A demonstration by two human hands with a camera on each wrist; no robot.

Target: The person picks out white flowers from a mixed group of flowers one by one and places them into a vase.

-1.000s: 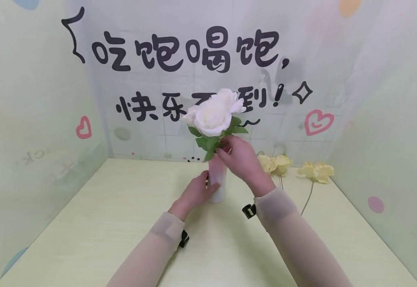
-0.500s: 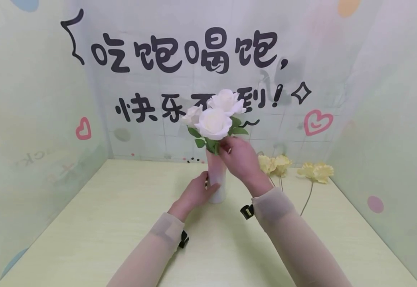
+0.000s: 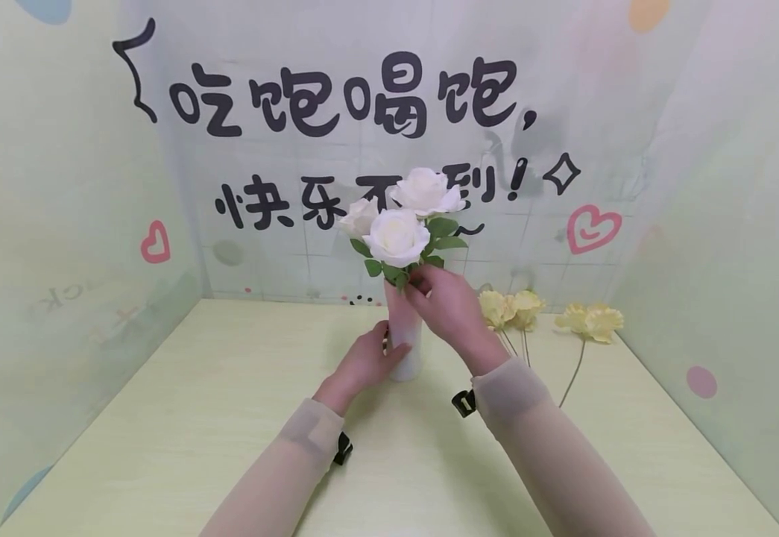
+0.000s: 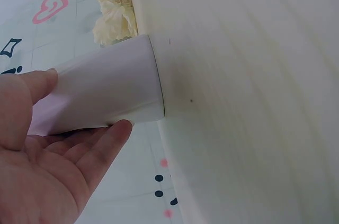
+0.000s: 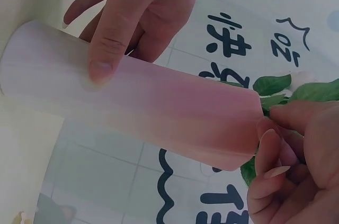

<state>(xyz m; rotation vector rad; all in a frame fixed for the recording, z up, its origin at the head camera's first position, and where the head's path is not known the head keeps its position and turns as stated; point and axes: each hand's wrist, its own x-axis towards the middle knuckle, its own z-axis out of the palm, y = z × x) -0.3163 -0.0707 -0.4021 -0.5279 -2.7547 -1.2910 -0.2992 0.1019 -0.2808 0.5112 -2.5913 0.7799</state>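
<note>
A tall vase [image 3: 405, 324], pink at the mouth and whitish below, stands upright on the table. My left hand [image 3: 364, 359] grips its lower half, thumb on the near side and fingers around the other, as the left wrist view also shows. Three white roses rise above the mouth: a front rose [image 3: 397, 237], a rear rose [image 3: 427, 192] and a smaller left rose [image 3: 359, 218], with green leaves [image 3: 443, 227] beneath them. At the rim, my right hand [image 3: 452, 304] pinches a white rose's stem between thumb and fingers. The fingers mostly hide that stem; the vase hides the lower stems.
Yellow flowers [image 3: 513, 309] on thin stems lie at the table's back right, and another yellow bloom [image 3: 590, 322] lies farther right. A printed backdrop [image 3: 262, 261] encloses the table [image 3: 228, 388] at the back and both sides.
My right hand has moved slightly down at the vase mouth. The front rose has sunk a little, and the rear rose now stands apart, slightly farther right. My left hand keeps its hold.
</note>
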